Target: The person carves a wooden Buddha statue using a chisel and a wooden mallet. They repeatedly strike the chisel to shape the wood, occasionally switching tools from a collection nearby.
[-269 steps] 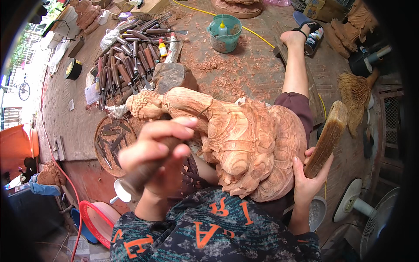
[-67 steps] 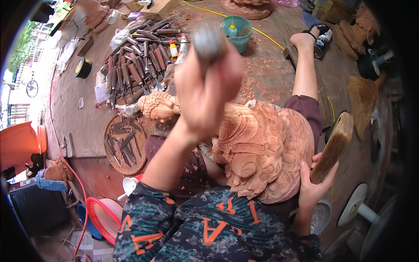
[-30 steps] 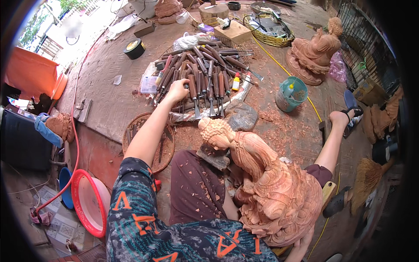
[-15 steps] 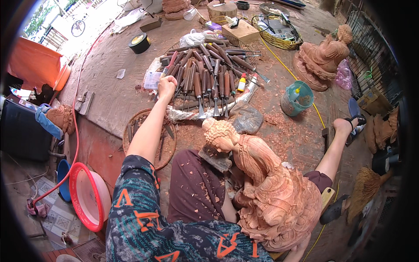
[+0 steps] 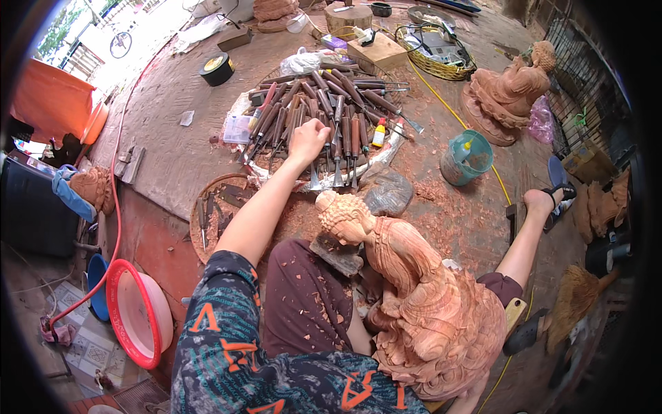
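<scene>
My left hand (image 5: 309, 140) reaches over a spread of wood-handled carving chisels (image 5: 321, 105), its fingers curled closed. It covers the handle of one flat chisel (image 5: 314, 178), whose blade shows below the wrist; what the fingers hold, if anything, is hidden. A carved reddish wooden statue (image 5: 420, 297) of a seated figure leans across my lap, its curly-haired head pointing away from me above a dark block (image 5: 336, 254). At the lower right edge, part of my right arm (image 5: 470, 399) shows against the statue's base; the fingers are out of sight behind it.
A round woven tray (image 5: 200, 224) with a few tools lies left of my knee. Beyond the statue are a black plastic-wrapped lump (image 5: 388, 191), a teal bucket (image 5: 466, 157) and another carved statue (image 5: 514, 96). A red-rimmed basin (image 5: 141, 314) stands at left. A yellow cord (image 5: 448, 103) crosses the floor.
My left hand has moved right and slightly nearer, from the left side of the chisels by the clear plastic box to their middle. The statue stays in place.
</scene>
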Demonstrator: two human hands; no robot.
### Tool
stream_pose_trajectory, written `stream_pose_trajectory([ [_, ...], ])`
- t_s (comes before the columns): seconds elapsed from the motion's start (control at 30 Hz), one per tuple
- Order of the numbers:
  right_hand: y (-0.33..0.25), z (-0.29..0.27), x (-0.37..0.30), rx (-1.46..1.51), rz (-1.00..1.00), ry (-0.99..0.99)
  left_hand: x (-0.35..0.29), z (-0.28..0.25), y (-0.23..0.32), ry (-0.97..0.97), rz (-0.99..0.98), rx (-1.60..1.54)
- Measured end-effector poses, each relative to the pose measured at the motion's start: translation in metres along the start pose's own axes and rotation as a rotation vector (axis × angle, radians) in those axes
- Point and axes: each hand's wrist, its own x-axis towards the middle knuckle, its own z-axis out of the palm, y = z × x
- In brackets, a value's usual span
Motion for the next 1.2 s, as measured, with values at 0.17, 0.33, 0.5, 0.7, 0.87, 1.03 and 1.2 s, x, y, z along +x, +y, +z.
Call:
stream_pose_trajectory([
  [0.17,0.001,-0.004,-0.003,-0.055,-0.011,-0.020,0.023,0.014,0.011,-0.213,-0.209,-0.124],
  [0.33,0.003,0.002,-0.002,-0.020,-0.042,-0.026,0.030,-0.002,0.014,-0.555,-0.679,-0.954],
  [0.5,-0.006,0.040,0.004,0.102,-0.069,-0.006,-0.049,-0.061,0.093,-0.531,-0.199,-1.198],
  [0.7,-0.003,0.033,0.004,0.164,-0.079,-0.004,-0.075,-0.083,0.209,-0.414,0.218,-1.439],
  [0.87,-0.052,0.054,0.005,-0.190,-0.247,0.042,-0.153,-0.061,0.277,-0.471,0.444,-1.340],
  [1.03,-0.103,0.066,0.007,-0.395,-0.439,-0.019,-0.161,-0.042,0.283,-0.605,0.524,-1.323],
  [1.2,-0.129,0.073,0.008,-0.479,-0.489,-0.076,-0.159,-0.027,0.279,-0.700,0.652,-1.276],
])
